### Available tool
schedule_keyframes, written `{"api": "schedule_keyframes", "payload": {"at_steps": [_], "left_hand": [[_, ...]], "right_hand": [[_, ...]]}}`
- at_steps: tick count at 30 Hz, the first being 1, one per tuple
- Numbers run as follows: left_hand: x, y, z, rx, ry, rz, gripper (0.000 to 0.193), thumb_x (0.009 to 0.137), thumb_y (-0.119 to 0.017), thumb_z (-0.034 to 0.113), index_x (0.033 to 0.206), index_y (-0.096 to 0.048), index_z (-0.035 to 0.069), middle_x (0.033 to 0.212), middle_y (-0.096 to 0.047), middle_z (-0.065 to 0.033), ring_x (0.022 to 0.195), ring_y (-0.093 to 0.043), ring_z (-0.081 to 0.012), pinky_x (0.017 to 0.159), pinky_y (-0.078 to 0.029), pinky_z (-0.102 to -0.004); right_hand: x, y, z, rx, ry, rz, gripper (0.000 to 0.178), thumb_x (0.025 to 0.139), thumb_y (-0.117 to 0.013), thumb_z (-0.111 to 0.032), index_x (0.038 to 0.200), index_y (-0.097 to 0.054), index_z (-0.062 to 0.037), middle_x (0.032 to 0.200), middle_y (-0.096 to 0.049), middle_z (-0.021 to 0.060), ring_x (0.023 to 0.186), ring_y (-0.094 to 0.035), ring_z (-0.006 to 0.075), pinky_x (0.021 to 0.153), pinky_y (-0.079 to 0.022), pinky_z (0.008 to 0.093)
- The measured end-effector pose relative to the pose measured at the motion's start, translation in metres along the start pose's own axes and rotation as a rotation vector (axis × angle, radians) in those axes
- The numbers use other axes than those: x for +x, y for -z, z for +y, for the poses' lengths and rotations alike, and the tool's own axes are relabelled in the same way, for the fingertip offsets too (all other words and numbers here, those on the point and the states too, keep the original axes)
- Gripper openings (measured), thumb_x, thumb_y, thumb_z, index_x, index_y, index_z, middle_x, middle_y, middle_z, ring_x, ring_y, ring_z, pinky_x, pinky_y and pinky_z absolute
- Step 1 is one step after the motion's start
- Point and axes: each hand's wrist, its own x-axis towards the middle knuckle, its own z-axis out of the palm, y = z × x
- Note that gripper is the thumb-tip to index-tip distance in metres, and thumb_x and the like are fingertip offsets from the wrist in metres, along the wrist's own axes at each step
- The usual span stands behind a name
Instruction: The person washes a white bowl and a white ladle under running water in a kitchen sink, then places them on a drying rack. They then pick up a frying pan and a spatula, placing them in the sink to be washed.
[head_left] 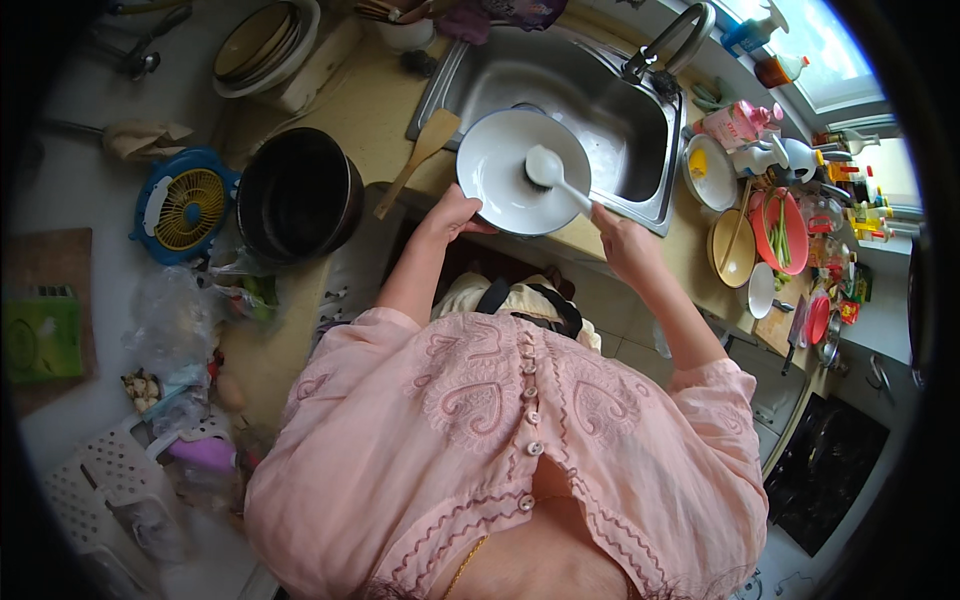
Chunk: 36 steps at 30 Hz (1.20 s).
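Observation:
My left hand [459, 213] is closed on the near left rim of a wide, round white bowl [495, 150] with a bluish rim. The bowl is held at the front edge of the steel sink [590, 75], partly over it. In my right hand [622, 243] is the handle of a white dish brush [545, 166]. The brush head rests against the bowl's inside, near its middle, and dark bristles show beneath it. Just left of the bowl, a wooden spatula [425, 150] lies on the counter.
A large dark pot [300, 196] stands at the left beside a blue and yellow fan [192, 206]. Behind it is a stack of plates [262, 45]. A curved faucet [675, 35] rises behind the sink. Bottles, a yellow bowl [732, 248] and a red basin [779, 230] crowd the right counter.

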Motion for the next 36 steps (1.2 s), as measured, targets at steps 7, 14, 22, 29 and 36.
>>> {"api": "schedule_keyframes", "payload": {"at_steps": [7,14,22,29,36], "left_hand": [[0.024,-0.048,-0.008,-0.047,-0.035,-0.047,0.047,0.072,-0.04,-0.007,0.119,-0.042,-0.003,0.106,-0.056,-0.0164,0.09,-0.061,-0.0288,0.066,-0.057,-0.04],[0.048,-0.086,-0.006,-0.002,0.002,-0.062,0.044,0.073,-0.042,-0.005,0.117,-0.045,-0.005,0.105,-0.056,-0.0171,0.089,-0.061,-0.029,0.069,-0.056,-0.0417],[0.056,-0.115,-0.001,0.015,-0.014,-0.015,0.046,0.071,-0.042,-0.001,0.117,-0.044,-0.005,0.096,-0.06,-0.017,0.079,-0.063,-0.0287,0.063,-0.057,-0.0406],[0.053,-0.127,0.001,0.083,0.032,-0.008,0.045,0.073,-0.041,0.001,0.118,-0.044,-0.002,0.095,-0.06,-0.0166,0.073,-0.064,-0.0271,0.061,-0.057,-0.0411],[0.049,-0.13,0.003,0.065,0.002,0.059,0.048,0.073,-0.041,0.003,0.122,-0.04,0.0,0.104,-0.057,-0.0171,0.081,-0.062,-0.0271,0.06,-0.057,-0.0407]], "right_hand": [[0.03,-0.008,0.009,0.051,-0.001,0.113,0.039,0.084,-0.046,-0.013,0.122,-0.044,-0.0185,0.074,-0.06,0.0192,0.069,-0.059,0.037,0.06,-0.046,0.0467],[-0.009,0.019,0.068,0.002,0.104,0.007,0.036,0.085,-0.043,-0.014,0.121,-0.046,-0.0188,0.077,-0.061,0.0184,0.071,-0.06,0.0361,0.059,-0.046,0.0465],[0.021,0.019,0.11,-0.353,-0.044,0.053,0.049,0.083,-0.045,-0.006,0.129,-0.039,-0.0207,0.088,-0.058,0.0126,0.074,-0.062,0.0279,0.059,-0.05,0.0368],[0.035,0.009,0.112,-0.638,0.273,0.386,0.052,0.081,-0.05,-0.011,0.128,-0.041,-0.0316,0.087,-0.052,0.0039,0.075,-0.059,0.0162,0.053,-0.048,0.0274],[0.025,0.044,0.158,-0.442,0.013,0.13,0.05,0.082,-0.046,-0.008,0.125,-0.045,-0.0345,0.084,-0.054,0.0078,0.075,-0.061,0.021,0.058,-0.049,0.0319]]}}
